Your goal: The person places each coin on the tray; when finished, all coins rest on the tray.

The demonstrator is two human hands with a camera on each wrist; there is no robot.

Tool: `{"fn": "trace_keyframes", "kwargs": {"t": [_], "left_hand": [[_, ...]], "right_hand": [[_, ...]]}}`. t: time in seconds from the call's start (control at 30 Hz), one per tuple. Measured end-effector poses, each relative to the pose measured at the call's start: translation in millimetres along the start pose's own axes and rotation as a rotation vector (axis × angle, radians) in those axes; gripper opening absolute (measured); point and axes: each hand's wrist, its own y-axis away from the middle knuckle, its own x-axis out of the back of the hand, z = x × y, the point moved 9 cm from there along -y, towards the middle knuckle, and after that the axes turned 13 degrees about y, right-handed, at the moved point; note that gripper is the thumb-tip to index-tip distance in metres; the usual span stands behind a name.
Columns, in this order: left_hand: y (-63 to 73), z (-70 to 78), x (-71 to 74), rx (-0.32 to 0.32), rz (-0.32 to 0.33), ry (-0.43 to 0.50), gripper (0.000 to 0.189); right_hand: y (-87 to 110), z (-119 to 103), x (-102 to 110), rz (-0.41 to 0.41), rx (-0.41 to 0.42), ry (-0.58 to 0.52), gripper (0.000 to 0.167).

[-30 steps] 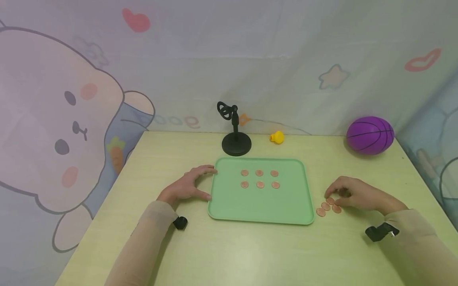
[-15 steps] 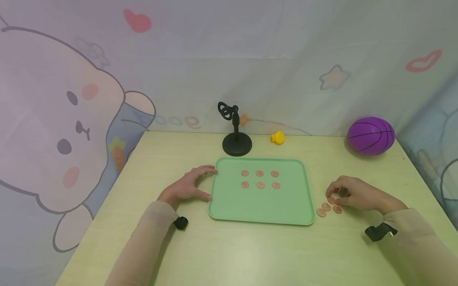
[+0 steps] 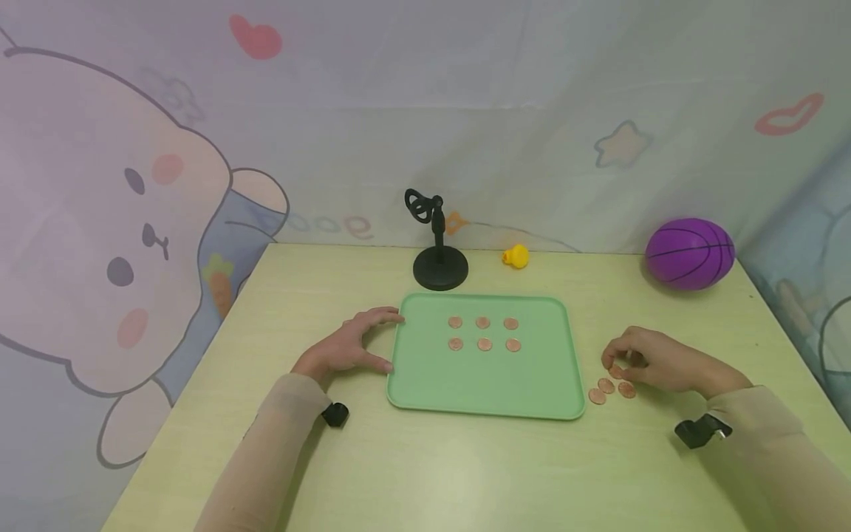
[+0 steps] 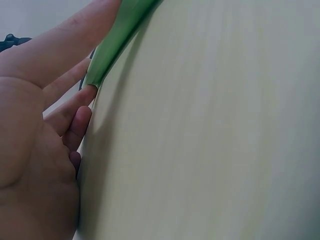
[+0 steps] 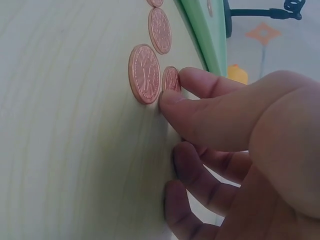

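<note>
A light green tray [image 3: 485, 384] lies on the table with copper coins [image 3: 484, 344] on it in two rows of three. My left hand [image 3: 346, 346] rests at the tray's left side, thumb and fingers spread along the rim [image 4: 112, 45]. To the right of the tray, my right hand [image 3: 654, 360] pinches a copper coin [image 5: 171, 80] at its edges between thumb and index finger, low at the table. Three loose coins lie close beside it, the nearest coin [image 5: 145, 74] just next to the thumb tip. The other right fingers are bent, close to the tabletop.
A black stand [image 3: 440, 267] with a round base stands behind the tray. A small yellow toy [image 3: 515, 256] lies near the back edge. At the back right sits a purple ball [image 3: 690, 253] with black lines. A printed cloth [image 3: 399, 111] hangs behind the table.
My right hand has shifted very slightly, with thumb and index finger now closer about the coin. The left hand, the tray and the coins on it stay as they were.
</note>
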Motion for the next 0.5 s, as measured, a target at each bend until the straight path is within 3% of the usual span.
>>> {"fn": "trace_keyframes", "kwargs": {"t": [0.5], "left_hand": [[0.3, 3.6, -0.2, -0.008, -0.001, 0.0, 0.086]], "right_hand": [[-6.7, 1.1, -3.3, -0.023, -0.043, -0.017, 0.04]]}}
